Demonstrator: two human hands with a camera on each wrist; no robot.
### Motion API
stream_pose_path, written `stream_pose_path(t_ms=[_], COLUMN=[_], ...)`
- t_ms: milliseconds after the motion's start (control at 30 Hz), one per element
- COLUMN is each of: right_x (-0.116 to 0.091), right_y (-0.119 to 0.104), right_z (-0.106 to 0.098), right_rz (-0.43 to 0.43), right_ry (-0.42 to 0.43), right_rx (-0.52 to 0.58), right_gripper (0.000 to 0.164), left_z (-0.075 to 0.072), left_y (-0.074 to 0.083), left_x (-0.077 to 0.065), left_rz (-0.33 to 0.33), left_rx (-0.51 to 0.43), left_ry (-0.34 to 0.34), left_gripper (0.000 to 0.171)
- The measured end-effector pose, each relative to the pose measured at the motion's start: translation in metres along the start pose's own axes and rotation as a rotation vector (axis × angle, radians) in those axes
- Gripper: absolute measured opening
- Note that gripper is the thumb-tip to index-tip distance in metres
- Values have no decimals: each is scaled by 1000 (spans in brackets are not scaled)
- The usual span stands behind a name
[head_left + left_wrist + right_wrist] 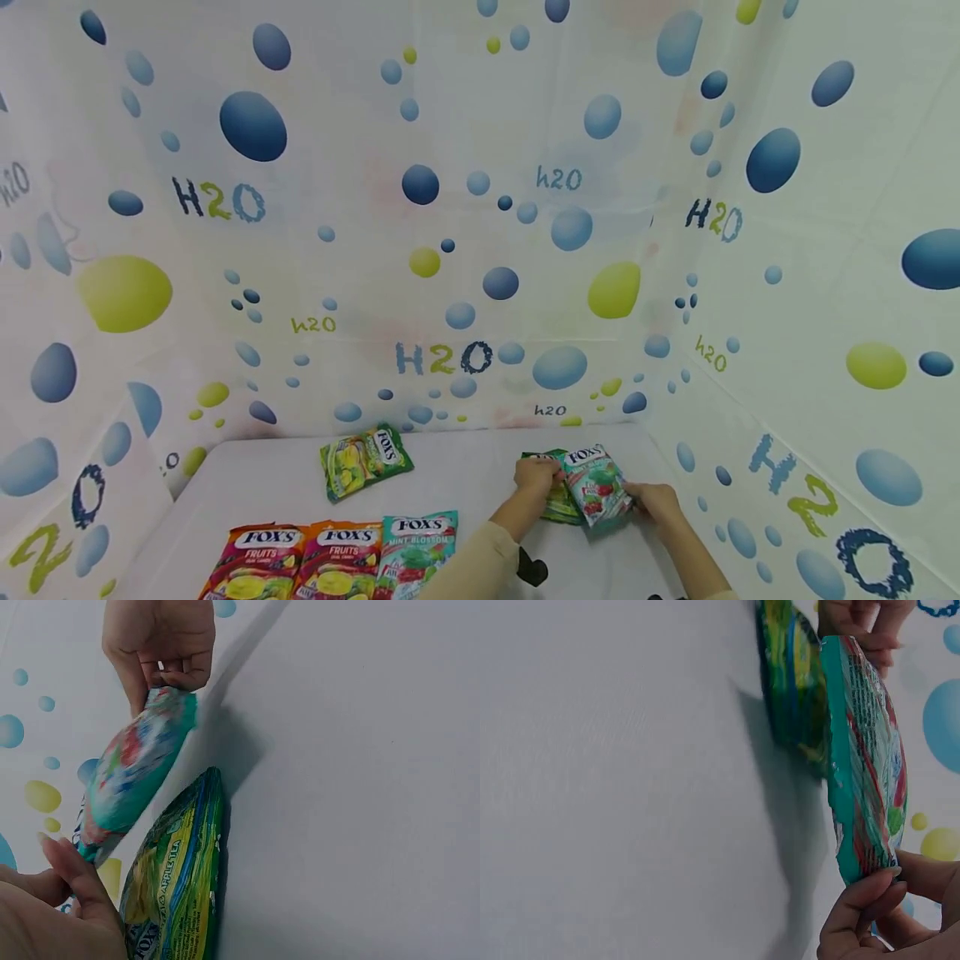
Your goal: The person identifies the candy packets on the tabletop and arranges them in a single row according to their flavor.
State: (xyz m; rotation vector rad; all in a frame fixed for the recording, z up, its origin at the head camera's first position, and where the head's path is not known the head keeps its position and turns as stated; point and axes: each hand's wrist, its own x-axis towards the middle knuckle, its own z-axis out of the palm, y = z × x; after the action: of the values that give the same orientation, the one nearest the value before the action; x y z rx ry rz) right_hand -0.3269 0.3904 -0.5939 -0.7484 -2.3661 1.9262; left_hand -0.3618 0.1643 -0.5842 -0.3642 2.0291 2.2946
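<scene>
While tabletop (468,475) spreads leftward, left fingers (81,879) and right fingers (866,894) pinch edges of a teal pouch (596,482).

The place looks like a small makeshift booth. White sheets (465,125) printed with blue and green bubbles and "H2O" lettering rise behind and on both sides of a plain white desk (262,479). Their faint creases suggest hung cloth or plastic rather than built walls. Retail candy bags (337,558) lie on the desk. Whether the booth stands in a home, an office or a lab cannot be told.
</scene>
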Motion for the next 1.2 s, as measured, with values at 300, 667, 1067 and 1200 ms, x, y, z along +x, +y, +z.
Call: stream_pose_path(t_ms=[300, 667, 1067, 1200], right_x=[-20, -38, -59, -65], right_y=[-12, -20, -29, -33], right_z=[8, 25, 39, 43], right_rz=[-18, 0, -21, -16], right_ry=[-41, -111, -144, -178], right_rx=[150, 246, 235, 225], right_gripper=[22, 15, 22, 24], left_z=[-12, -28, -49, -56], left_y=[3, 11, 25, 26], left_x=[1, -8, -13, -12], left_rz=[48, 120, 176, 200], left_rx=[-2, 19, 65, 111], left_ry=[-9, -45, -35, -15], left_gripper=[15, 25, 22, 21])
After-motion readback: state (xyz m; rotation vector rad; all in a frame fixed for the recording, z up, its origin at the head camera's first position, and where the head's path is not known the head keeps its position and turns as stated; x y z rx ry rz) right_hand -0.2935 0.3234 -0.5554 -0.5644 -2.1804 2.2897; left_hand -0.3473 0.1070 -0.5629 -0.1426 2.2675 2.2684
